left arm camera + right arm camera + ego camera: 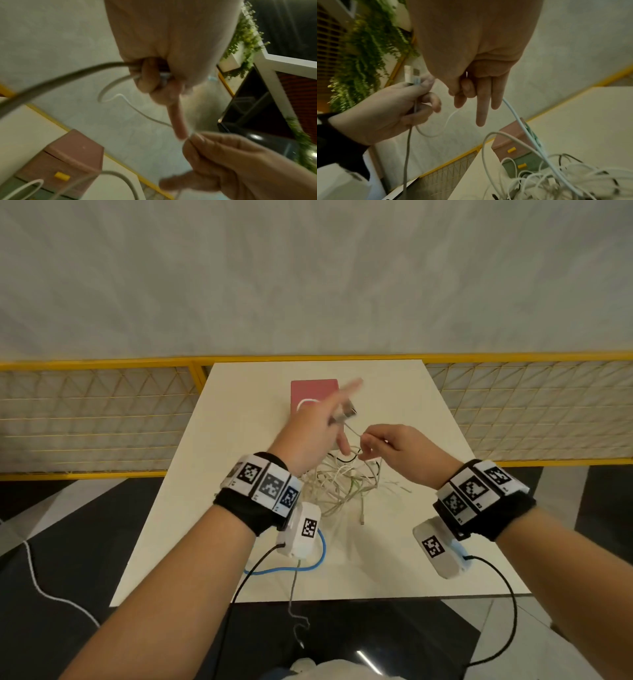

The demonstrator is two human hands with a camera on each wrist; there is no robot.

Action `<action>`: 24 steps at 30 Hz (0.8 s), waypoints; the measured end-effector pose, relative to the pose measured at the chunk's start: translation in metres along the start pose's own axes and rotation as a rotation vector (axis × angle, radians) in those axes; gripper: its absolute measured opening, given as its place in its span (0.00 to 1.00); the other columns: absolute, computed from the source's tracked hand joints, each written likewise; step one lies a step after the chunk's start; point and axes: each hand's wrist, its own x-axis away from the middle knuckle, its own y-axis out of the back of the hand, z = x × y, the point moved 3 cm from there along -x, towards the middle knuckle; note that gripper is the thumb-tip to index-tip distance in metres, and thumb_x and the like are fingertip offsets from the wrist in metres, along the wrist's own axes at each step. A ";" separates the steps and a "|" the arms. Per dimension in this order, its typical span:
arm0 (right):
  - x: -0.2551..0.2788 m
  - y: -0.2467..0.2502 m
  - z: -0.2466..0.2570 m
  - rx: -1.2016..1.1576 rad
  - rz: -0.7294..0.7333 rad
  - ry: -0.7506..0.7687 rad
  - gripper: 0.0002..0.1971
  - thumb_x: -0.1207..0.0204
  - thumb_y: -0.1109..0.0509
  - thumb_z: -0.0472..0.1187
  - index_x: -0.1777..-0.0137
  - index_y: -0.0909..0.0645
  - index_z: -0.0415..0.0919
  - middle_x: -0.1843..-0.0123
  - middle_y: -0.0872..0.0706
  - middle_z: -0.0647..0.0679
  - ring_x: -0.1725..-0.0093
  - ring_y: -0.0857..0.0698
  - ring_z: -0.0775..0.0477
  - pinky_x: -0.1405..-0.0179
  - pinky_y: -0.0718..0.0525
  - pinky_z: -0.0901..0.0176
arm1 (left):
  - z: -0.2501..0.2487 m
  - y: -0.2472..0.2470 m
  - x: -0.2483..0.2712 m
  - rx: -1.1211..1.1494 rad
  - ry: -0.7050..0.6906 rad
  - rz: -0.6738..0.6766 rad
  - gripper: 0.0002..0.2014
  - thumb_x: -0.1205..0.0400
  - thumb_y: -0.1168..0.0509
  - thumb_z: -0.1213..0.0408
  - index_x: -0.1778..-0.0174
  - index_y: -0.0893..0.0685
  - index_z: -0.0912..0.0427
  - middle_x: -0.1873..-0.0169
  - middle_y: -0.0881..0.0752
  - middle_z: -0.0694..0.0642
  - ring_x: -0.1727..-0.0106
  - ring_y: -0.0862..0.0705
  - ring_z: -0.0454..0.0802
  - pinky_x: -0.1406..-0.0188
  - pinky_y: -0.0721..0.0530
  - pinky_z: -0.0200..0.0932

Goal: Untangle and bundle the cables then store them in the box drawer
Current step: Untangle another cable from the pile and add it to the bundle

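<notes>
A tangle of white, grey and black cables (342,484) lies mid-table, in front of a pink box (313,392) with yellow-handled drawers (511,150). My left hand (337,419) is raised above the tangle. Its fingers curl round grey cable ends with metal plugs (347,414), and the index finger (178,121) sticks out. Close to its right, my right hand (368,445) pinches a thin white cable (522,125) between thumb and index finger. That cable runs down into the tangle (556,182). A thin white loop (130,104) hangs between both hands.
The white table (428,559) is small, with a yellow mesh railing (102,422) behind it and on both sides. A blue cable (301,568) lies near the front edge. Black leads hang from my wrist cameras past the front edge.
</notes>
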 end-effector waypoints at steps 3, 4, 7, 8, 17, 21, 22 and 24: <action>-0.004 0.008 0.010 0.083 -0.009 0.092 0.13 0.15 0.42 0.42 0.55 0.18 0.40 0.57 0.13 0.48 0.54 0.15 0.47 0.53 0.21 0.55 | 0.000 -0.013 -0.001 -0.061 0.005 0.175 0.10 0.13 0.45 0.68 0.50 0.18 0.55 0.77 0.14 0.52 0.84 0.26 0.36 0.77 0.29 0.37; -0.005 0.010 0.011 0.064 0.001 0.108 0.12 0.15 0.42 0.42 0.56 0.19 0.43 0.56 0.13 0.48 0.54 0.15 0.45 0.53 0.21 0.53 | -0.001 -0.011 0.000 -0.060 -0.001 0.144 0.10 0.13 0.44 0.68 0.56 0.19 0.57 0.78 0.17 0.51 0.83 0.26 0.37 0.75 0.30 0.38; -0.007 0.012 0.002 -0.114 0.008 0.070 0.14 0.14 0.45 0.43 0.61 0.23 0.51 0.61 0.14 0.55 0.47 0.12 0.40 0.54 0.17 0.55 | -0.006 0.010 0.000 0.003 -0.009 -0.117 0.11 0.14 0.43 0.70 0.53 0.18 0.51 0.68 0.19 0.50 0.73 0.26 0.45 0.74 0.27 0.38; -0.007 0.012 -0.003 -0.165 0.007 0.033 0.15 0.14 0.46 0.42 0.62 0.25 0.50 0.64 0.16 0.56 0.46 0.11 0.44 0.56 0.18 0.65 | -0.003 0.021 -0.002 0.113 0.022 -0.245 0.11 0.13 0.43 0.69 0.53 0.18 0.50 0.66 0.18 0.50 0.72 0.26 0.46 0.74 0.27 0.40; -0.008 0.012 -0.014 -0.010 0.053 -0.031 0.13 0.14 0.46 0.43 0.57 0.23 0.44 0.55 0.11 0.49 0.45 0.13 0.49 0.51 0.21 0.63 | -0.008 0.014 0.002 0.152 -0.014 -0.143 0.21 0.12 0.45 0.71 0.26 0.27 0.46 0.62 0.13 0.53 0.83 0.22 0.36 0.83 0.28 0.29; -0.013 0.020 0.003 0.086 0.022 0.116 0.14 0.14 0.45 0.43 0.55 0.19 0.40 0.57 0.15 0.48 0.54 0.17 0.52 0.52 0.24 0.56 | -0.005 -0.005 0.000 -0.097 -0.019 0.118 0.11 0.15 0.45 0.72 0.47 0.20 0.54 0.74 0.14 0.52 0.82 0.26 0.39 0.75 0.27 0.40; -0.014 0.020 0.002 0.057 0.034 0.134 0.14 0.14 0.45 0.44 0.55 0.20 0.42 0.60 0.17 0.50 0.54 0.16 0.49 0.53 0.22 0.53 | -0.005 -0.002 0.000 -0.107 -0.024 0.066 0.11 0.16 0.45 0.72 0.50 0.21 0.53 0.75 0.15 0.52 0.79 0.23 0.41 0.73 0.25 0.42; -0.015 0.021 -0.006 -0.045 0.029 0.136 0.14 0.14 0.47 0.46 0.57 0.23 0.49 0.65 0.21 0.56 0.49 0.14 0.38 0.50 0.19 0.46 | -0.010 0.013 0.000 -0.107 -0.047 -0.133 0.12 0.15 0.44 0.71 0.47 0.20 0.50 0.72 0.17 0.51 0.72 0.19 0.48 0.69 0.18 0.46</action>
